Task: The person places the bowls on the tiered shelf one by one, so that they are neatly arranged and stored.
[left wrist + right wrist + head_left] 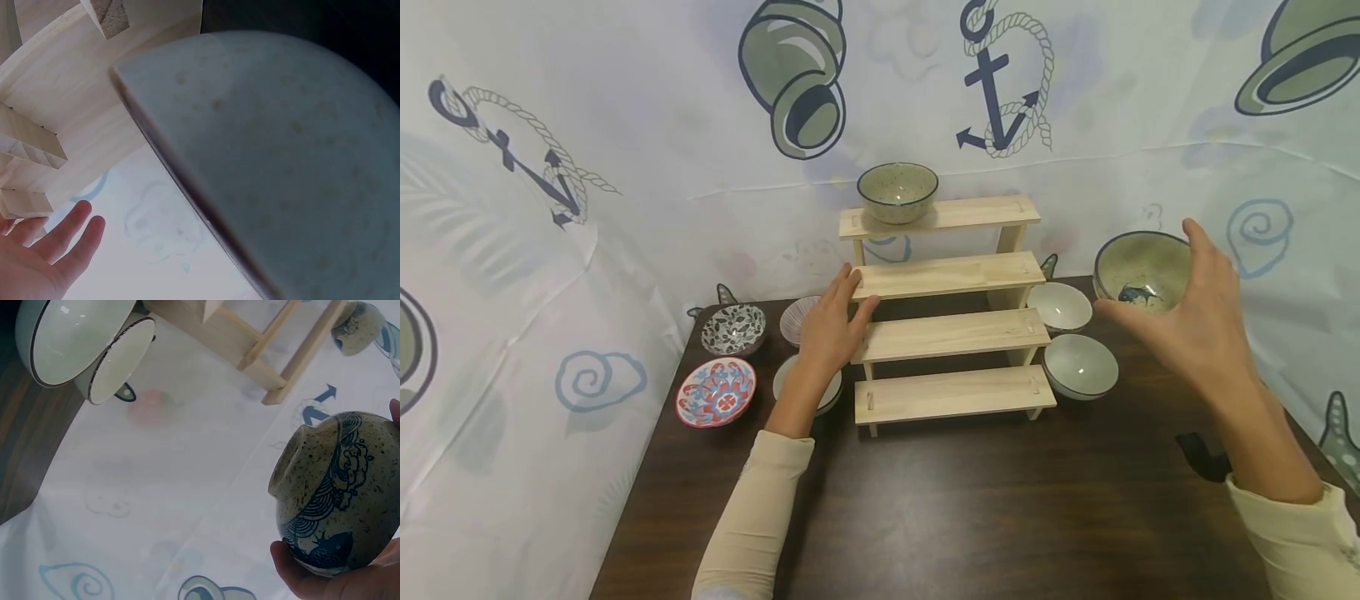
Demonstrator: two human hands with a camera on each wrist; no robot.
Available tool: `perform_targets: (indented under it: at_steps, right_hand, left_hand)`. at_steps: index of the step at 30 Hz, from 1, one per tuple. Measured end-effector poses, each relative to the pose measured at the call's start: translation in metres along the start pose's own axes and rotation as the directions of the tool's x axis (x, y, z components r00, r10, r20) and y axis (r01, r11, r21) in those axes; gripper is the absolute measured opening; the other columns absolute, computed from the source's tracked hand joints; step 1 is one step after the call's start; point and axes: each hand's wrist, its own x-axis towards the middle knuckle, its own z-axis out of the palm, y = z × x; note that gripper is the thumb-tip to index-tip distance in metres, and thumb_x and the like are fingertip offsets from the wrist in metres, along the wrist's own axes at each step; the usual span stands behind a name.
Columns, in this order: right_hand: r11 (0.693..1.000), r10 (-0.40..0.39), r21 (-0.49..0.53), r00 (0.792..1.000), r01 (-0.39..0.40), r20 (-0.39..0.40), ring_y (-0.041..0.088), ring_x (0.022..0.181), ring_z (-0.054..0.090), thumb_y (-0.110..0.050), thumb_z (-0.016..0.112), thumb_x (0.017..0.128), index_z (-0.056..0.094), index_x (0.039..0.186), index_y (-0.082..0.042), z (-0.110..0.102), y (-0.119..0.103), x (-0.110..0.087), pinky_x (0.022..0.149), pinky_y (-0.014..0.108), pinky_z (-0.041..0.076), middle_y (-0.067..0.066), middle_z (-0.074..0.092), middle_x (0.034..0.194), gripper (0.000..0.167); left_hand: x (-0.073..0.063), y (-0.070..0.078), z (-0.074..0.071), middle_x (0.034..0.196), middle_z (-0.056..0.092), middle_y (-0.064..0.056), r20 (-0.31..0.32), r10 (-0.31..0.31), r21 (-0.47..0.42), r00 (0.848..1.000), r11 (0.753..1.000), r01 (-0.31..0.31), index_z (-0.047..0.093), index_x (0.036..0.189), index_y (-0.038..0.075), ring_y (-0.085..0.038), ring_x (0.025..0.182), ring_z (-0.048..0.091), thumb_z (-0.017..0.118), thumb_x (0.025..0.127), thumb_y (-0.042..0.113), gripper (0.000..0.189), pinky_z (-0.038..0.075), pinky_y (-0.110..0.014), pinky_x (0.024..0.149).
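A speckled bowl [1142, 254] with a dark rim is held up right of the wooden stepped rack [955, 275]. My right hand [1213, 321] grips it between thumb and fingers. The right wrist view shows the bowl [337, 494] on its side, with blue waves and a fish outside. At the rack's left end is my left hand [827, 333], its fingers beside the second board from the top. In the left wrist view the left hand's [40, 265] visible fingers look straight and spread; some are partly hidden behind the wood. Another speckled bowl [898, 200] stands on the top board.
Left of the rack are a black-and-white bowl [733, 331], a red-and-blue bowl [717, 392], a ribbed bowl [796, 318] and a pale bowl [784, 379] behind my forearm. Two pale bowls, one rear [1062, 306], one front [1081, 365], stand right. A patterned cloth [647, 108] surrounds the dark table [962, 508].
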Motion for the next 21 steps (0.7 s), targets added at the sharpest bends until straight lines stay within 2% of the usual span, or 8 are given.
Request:
perform_targets:
  at_steps: [15,21]
  right_hand:
    - [0.998,-0.044,0.04,0.997,0.047,-0.061,0.042,0.15,0.031,-0.031,0.094,0.071,0.021,0.166,-0.025,-0.009,-0.025,-0.013,0.119,0.068,0.026,0.019,0.031,0.166,0.12]
    - [0.996,-0.074,0.038,0.995,0.077,-0.07,0.042,0.149,0.032,-0.028,0.094,0.07,0.022,0.166,-0.026,-0.01,-0.034,-0.019,0.118,0.07,0.025,0.018,0.032,0.166,0.119]
  left_hand:
    - [-0.001,0.0,0.0,0.171,0.029,-0.006,-0.001,-0.001,-0.006,1.0,1.0,0.001,0.04,0.159,0.015,-0.035,0.15,0.043,0.046,0.107,0.056,0.067,0.044,-0.059,0.113]
    - [0.0,0.0,0.001,0.171,0.028,-0.005,0.002,-0.008,0.0,1.0,1.0,0.008,0.039,0.16,0.016,-0.035,0.15,0.043,0.045,0.107,0.057,0.068,0.045,-0.06,0.112]
